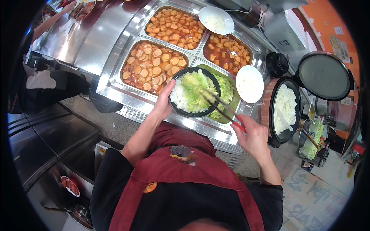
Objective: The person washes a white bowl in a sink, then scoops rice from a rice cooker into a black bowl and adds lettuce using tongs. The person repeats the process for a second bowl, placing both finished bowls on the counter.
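Observation:
My left hand (164, 101) grips the left rim of a black bowl (194, 116) above the steel food counter. White rice (180, 98) fills the bowl's left side, and green cabbage (199, 86) lies over the rest. In my right hand (252, 133) is a pair of chopsticks (228, 116) with red grip ends and dark shafts, slightly blurred. Their tips reach the cabbage in the bowl. Just behind and right of the bowl, more cabbage (224, 88) lies in a green-toned pan (235, 108), partly hidden by the bowl.
Around it are pans of sliced rounds in sauce (153, 65) and cubed pieces in sauce (175, 27), (227, 52). White bowls (250, 83) stand on the counter. At right, an open rice cooker (284, 109) holds rice and a paddle. A co-worker's arm (49, 24) shows at upper left.

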A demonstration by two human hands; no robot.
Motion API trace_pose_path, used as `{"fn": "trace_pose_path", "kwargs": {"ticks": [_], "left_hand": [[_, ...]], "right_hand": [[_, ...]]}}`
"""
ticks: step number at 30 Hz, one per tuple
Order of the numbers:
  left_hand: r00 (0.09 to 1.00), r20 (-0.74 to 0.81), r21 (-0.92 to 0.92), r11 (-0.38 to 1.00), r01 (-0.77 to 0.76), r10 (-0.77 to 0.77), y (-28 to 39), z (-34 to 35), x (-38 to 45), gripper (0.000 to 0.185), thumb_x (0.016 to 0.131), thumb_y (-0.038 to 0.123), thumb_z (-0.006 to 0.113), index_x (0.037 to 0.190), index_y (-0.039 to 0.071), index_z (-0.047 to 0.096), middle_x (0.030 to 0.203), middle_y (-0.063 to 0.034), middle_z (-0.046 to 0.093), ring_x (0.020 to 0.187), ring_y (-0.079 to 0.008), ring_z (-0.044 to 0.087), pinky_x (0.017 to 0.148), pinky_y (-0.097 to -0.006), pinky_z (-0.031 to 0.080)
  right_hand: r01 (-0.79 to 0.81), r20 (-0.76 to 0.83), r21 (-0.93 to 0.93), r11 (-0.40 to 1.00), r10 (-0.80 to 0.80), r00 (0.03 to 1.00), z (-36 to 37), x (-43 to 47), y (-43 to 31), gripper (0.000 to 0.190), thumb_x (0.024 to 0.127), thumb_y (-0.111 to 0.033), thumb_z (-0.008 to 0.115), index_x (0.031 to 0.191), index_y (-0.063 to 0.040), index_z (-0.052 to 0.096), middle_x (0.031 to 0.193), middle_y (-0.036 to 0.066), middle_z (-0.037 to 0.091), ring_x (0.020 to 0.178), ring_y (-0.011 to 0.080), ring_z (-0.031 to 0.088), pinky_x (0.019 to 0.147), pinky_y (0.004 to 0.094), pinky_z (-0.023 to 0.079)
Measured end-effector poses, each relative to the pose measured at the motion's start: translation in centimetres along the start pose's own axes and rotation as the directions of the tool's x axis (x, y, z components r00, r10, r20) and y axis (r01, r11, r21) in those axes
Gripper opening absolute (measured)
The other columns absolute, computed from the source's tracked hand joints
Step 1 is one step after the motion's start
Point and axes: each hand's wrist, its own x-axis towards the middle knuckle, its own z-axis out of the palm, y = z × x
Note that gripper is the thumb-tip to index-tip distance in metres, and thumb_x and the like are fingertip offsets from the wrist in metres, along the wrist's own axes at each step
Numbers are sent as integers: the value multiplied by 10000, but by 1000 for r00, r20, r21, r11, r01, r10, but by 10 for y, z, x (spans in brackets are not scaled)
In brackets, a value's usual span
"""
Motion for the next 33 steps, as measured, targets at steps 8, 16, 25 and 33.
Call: {"fn": "trace_pose_path", "kwargs": {"ticks": [8,16,25,33], "left_hand": [[998,-65,-36,999,14,-17,6,-31,0,493,1033,349,434,1362,-14,487,1347,-163,578,1222,-276,580,1055,-421,456],[984,-160,-64,994,-87,76,15,-59,-18,548,1017,386,461,1388,-19,456,1354,-181,567,1214,-290,587,1037,-431,475],[973,-219,-97,990,-101,78,15,-60,-25,526,1020,386,463,1357,-16,491,1318,-175,596,1200,-276,596,1038,-415,470],[967,-190,14,986,-168,168,18,-40,26,483,1014,398,502,1272,-5,563,1237,-107,641,1121,-191,616,973,-329,472]], "right_hand": [[-220,117,191,957,201,973,-15,40,30,373,880,-353,706,1090,-45,681,785,179,703,694,337,704,646,402,560],[-232,349,-429,873,397,849,60,229,137,543,830,-501,643,1052,-8,690,1019,207,708,1004,358,674,877,445,526],[-196,356,-408,892,353,865,92,258,133,415,808,-378,647,994,-14,724,1022,193,711,1004,346,675,882,424,527],[-315,276,54,948,289,917,-16,150,69,361,853,-370,703,1005,-43,711,871,221,690,854,359,690,770,419,526]]}}
